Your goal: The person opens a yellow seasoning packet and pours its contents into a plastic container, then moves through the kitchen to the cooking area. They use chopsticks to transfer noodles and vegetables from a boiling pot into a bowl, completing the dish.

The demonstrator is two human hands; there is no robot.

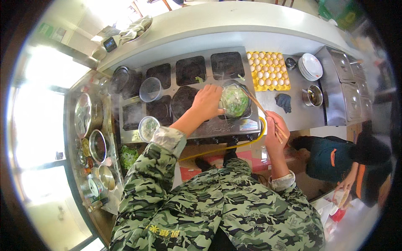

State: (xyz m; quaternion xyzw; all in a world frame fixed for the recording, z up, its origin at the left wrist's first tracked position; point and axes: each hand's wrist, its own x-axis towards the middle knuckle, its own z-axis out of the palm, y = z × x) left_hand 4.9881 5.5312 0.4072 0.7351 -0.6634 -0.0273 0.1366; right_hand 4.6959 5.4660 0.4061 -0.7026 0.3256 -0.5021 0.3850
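Over the right front burner of a steel multi-burner stove (185, 135) is a round vessel of leafy greens and pale strands (236, 102), with steam around it. My left hand (207, 99) grips the vessel's left side, fingers at the far edge and thumb at the near one; the rim looks clear, though its outline is partly hidden. Wooden chopsticks (258, 104) are in my right hand (275, 127), their tips at the food's upper right edge. A clear plastic bowl (150, 90) and another bowl holding food (149, 129) stand farther left on the stove.
A yellow tray of eggs (269, 75), dark cloth (283, 103), white plates (311, 66) and a metal pot (312, 95) stand right, before lidded steel containers (350, 100). A yellow hose (263, 128) curves along the stove's front. Another person's hand (346, 185) is at lower right.
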